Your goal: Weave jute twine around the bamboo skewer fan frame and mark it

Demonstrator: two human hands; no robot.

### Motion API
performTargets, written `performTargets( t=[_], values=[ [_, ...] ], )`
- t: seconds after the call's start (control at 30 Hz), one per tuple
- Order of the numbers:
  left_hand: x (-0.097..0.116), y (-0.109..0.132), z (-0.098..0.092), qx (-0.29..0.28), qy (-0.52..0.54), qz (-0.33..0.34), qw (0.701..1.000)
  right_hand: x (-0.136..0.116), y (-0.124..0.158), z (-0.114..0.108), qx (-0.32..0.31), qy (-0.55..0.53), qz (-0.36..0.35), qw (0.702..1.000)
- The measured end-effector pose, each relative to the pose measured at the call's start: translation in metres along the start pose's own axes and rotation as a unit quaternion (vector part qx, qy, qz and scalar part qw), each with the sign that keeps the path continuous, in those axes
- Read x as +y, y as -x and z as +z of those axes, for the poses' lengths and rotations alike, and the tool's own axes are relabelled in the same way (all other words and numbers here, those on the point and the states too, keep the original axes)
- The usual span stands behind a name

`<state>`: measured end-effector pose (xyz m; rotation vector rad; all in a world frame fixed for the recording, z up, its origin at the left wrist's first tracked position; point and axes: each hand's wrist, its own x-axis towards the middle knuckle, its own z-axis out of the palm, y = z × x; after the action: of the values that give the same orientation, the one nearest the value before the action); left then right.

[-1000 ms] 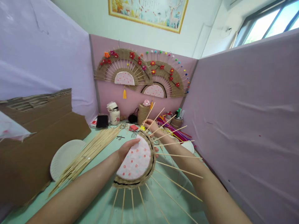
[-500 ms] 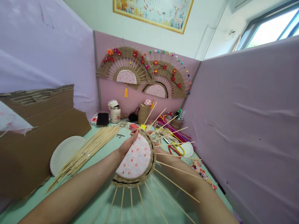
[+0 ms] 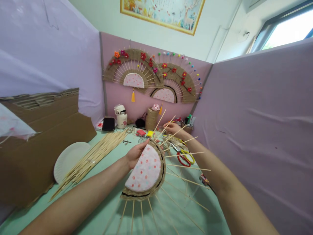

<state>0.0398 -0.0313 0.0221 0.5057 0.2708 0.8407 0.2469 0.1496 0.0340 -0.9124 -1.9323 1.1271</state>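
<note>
My left hand (image 3: 136, 153) grips the upper left edge of a half-made fan (image 3: 146, 173). The fan is a pink spotted half disc ringed with jute cord, and thin bamboo sticks stick out all round it. It is held tilted above the green table (image 3: 110, 199). My right hand (image 3: 171, 128) reaches far back past the fan's sticks, fingers curled, near the jute twine and the pipe cleaners. What it touches is hidden by the sticks.
A bundle of bamboo skewers (image 3: 97, 153) and a white paper plate (image 3: 68, 160) lie at the left. Cardboard (image 3: 41, 143) leans further left. Red and yellow scissors (image 3: 183, 156) lie right of the fan. A jute spool (image 3: 151, 119), mug (image 3: 121, 117) and finished fans (image 3: 149, 75) are at the back.
My right hand left the fan's rim and reached back and to the right toward the far clutter. The fan tilted slightly, still held by my left hand. The scissors came into view.
</note>
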Motion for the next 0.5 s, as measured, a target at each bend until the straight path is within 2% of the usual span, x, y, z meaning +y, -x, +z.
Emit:
performTargets(
  t=[0.13, 0.27, 0.37, 0.5],
  values=[
    [-0.001, -0.001, -0.001, -0.008, -0.011, 0.011, 1.0, -0.017, 0.004, -0.028, -0.021, -0.056, 0.002, 0.998],
    [-0.002, -0.001, -0.001, -0.014, -0.013, -0.004, 1.0, -0.032, 0.0, -0.034, -0.012, -0.064, 0.003, 0.998],
    [-0.003, -0.001, 0.0, -0.019, -0.011, -0.009, 1.0, -0.034, -0.01, -0.021, 0.011, -0.029, 0.004, 1.0],
    [-0.008, -0.001, 0.002, -0.03, 0.001, 0.013, 0.999, -0.035, -0.015, 0.018, 0.001, 0.016, -0.002, 1.0]
  ],
)
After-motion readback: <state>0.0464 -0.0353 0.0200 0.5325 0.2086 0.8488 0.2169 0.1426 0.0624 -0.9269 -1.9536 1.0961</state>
